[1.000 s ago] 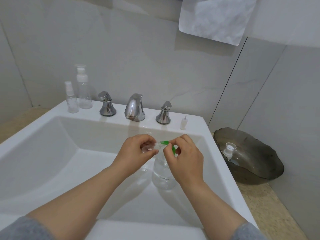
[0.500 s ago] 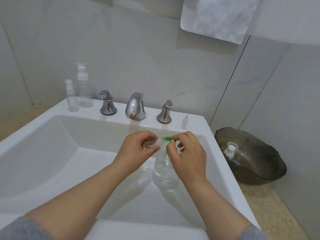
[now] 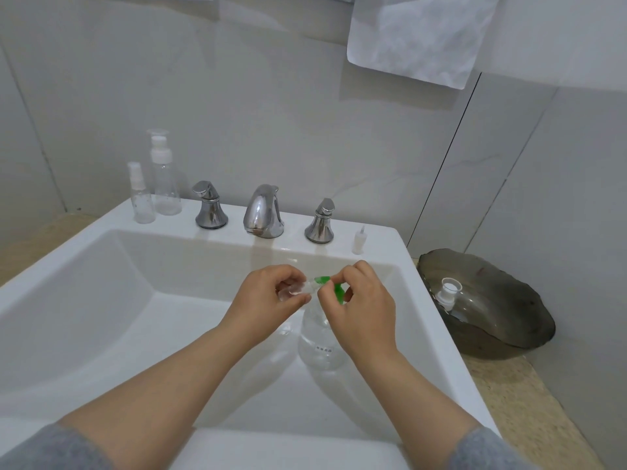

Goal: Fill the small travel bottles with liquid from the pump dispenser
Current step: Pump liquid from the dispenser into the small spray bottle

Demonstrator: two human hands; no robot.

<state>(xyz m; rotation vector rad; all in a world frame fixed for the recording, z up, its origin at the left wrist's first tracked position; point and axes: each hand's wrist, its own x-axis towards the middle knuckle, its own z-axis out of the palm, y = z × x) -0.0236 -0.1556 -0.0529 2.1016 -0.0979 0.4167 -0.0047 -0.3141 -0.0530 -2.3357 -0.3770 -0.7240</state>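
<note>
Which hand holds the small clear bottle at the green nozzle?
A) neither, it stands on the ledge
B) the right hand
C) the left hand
C: the left hand grips the small clear bottle, its mouth at the green nozzle, which the right hand pinches.

Green pump (image 3: 322, 279), seemingly clear travel bottle (image 3: 293, 292)

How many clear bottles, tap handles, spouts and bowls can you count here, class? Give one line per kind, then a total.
Clear bottles: 4 (spray bottle, pump bottle, held bottle, dispenser)
Tap handles: 2 (left handle, right handle)
Spout: 1
Bowl: 1
Total: 8
</note>
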